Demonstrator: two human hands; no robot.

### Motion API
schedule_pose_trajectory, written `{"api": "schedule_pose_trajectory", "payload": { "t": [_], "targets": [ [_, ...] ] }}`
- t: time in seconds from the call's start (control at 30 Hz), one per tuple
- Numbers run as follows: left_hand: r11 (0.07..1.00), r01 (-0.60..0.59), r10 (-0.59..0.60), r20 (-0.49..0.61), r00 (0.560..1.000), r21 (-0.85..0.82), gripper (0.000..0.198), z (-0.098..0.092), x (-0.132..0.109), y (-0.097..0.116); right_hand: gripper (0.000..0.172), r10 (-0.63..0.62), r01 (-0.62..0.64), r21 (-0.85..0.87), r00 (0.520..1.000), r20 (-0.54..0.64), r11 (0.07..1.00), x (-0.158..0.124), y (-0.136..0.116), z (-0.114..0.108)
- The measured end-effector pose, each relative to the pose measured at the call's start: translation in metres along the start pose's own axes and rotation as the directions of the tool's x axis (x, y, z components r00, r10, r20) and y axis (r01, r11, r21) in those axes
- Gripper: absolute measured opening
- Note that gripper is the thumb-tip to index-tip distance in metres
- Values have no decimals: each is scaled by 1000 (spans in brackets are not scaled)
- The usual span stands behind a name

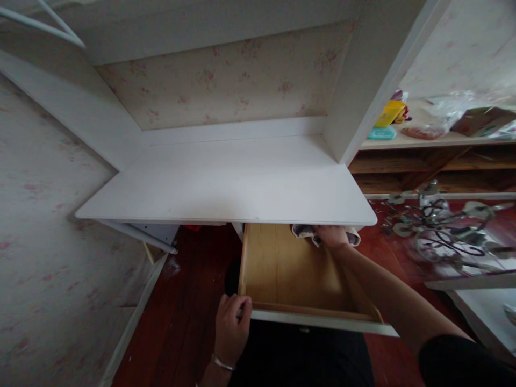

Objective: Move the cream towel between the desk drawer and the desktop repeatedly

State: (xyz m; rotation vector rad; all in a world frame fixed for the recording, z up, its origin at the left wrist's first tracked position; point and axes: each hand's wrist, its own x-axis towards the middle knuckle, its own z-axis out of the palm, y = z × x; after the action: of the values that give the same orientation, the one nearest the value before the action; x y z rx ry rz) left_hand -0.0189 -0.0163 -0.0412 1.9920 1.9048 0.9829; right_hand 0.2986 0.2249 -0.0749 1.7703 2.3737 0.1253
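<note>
A pale wooden drawer (282, 269) with a white front is pulled out from under the white desk (242, 177). At its front left corner is my left hand (233, 328), fingers curled closed on the drawer's edge; a bracelet circles that wrist. My right hand (334, 236) reaches into the back right of the drawer. It presses a bunched white-and-grey cloth (305, 231) against the drawer's rear right side, just beneath the desktop's front edge. Part of the cloth and some of the right fingers are hidden. The drawer's visible bottom is bare wood.
White upright panels flank the desktop. At right, a chandelier (443, 226) with curled metal arms lies on the red floor (189, 301). Behind it, a low shelf (403, 164) holds a yellow container (390, 113), plastic bags and a box (481, 121). Patterned wallpaper stands at left.
</note>
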Motion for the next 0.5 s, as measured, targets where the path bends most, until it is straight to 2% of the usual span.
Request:
{"api": "schedule_pose_trajectory", "payload": {
  "t": [0.2, 0.33, 0.43, 0.5],
  "targets": [
    [1000, -2, 1, -18, 1000, -24, 16, 0, 0, 2, 43, 56, -57, 24, 998, 39, 998, -8, -19, 1],
    [999, 7, -7, -1, 1000, -31, 19, -2, 1, 2, 41, 143, -148, 69, 987, 68, 987, 6, -44, -1],
    [999, 30, -29, 8, 1000, -37, 19, -2, 0, 2, 39, 228, -243, 119, 965, 127, 963, 20, -63, -3],
    [998, 45, -44, 14, 999, -49, 19, -2, 0, 2, 39, 241, -270, 174, 955, 171, 947, 28, -75, -4]
  ]
}}
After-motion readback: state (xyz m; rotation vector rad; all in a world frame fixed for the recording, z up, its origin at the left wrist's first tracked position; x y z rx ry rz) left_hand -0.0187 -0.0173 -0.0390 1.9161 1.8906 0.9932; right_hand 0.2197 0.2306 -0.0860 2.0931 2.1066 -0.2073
